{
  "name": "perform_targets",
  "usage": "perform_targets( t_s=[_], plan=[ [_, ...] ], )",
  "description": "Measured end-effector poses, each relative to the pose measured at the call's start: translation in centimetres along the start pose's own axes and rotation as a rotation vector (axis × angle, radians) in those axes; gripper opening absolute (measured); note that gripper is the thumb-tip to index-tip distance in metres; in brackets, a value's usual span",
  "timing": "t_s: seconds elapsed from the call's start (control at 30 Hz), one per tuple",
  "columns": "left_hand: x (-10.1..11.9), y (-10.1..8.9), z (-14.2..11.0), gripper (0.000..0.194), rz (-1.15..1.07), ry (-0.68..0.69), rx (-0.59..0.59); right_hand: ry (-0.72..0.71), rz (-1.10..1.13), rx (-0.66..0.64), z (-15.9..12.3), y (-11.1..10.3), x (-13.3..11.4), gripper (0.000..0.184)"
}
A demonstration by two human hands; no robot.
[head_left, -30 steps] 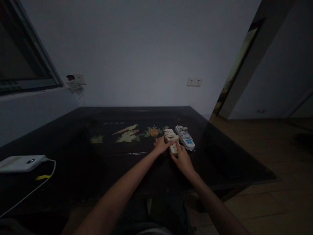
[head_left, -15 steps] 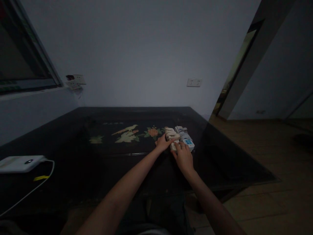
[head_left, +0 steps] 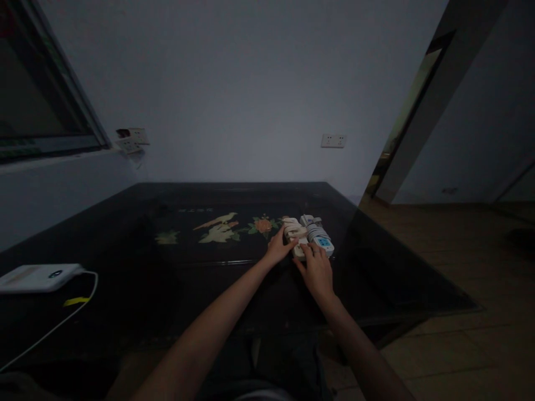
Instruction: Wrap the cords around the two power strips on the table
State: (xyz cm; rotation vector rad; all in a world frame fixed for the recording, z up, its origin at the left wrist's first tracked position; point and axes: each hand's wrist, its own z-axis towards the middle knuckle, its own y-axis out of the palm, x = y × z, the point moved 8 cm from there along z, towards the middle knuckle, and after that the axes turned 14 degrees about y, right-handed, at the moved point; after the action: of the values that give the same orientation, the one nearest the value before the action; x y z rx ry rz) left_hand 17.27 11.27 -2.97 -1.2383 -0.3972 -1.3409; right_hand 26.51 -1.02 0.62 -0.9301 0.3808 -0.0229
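Two power strips lie side by side on the dark table (head_left: 167, 284), each with its cord wound around it. The left one is a cream power strip (head_left: 295, 227). The right one is a white power strip (head_left: 324, 243) with a blue socket face. My left hand (head_left: 277, 248) is closed around the left side of the cream strip, its thumb across the top. Over the near end of that same strip, my right hand (head_left: 319, 272) has its fingers curled, partly hiding it. The right fingers also come close to the white strip; whether they touch it I cannot tell.
A white power bank (head_left: 39, 278) with a white cable (head_left: 62, 323) lies on the table at the left, near a yellow strip (head_left: 76, 301). Wall sockets (head_left: 333, 141) sit above the table's back edge. Bird and flower decoration (head_left: 217, 229) covers the tabletop's middle.
The view has shifted slightly. My left thumb has drawn back a little over the cream power strip. Both hands stay on it, and the strips remain side by side.
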Motion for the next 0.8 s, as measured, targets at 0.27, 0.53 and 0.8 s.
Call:
perform_targets(
  t_s=[0.27, 0.53, 0.8],
  plan=[
    [-0.2, 0.6, 0.0, 0.076, -0.044, 0.096, -0.006, 0.037, 0.041, -0.066, 0.2, 0.6, 0.3, 0.032],
    [0.1, 1.0, -0.1, 0.075, -0.002, 0.109, -0.018, 0.029, 0.078, -0.056, 0.4, 0.8, 0.4, 0.033],
    [0.0, 0.9, 0.2, 0.076, -0.040, 0.068, -0.028, 0.020, 0.087, -0.061, 0.7, 1.1, 0.5, 0.033]
  ],
)
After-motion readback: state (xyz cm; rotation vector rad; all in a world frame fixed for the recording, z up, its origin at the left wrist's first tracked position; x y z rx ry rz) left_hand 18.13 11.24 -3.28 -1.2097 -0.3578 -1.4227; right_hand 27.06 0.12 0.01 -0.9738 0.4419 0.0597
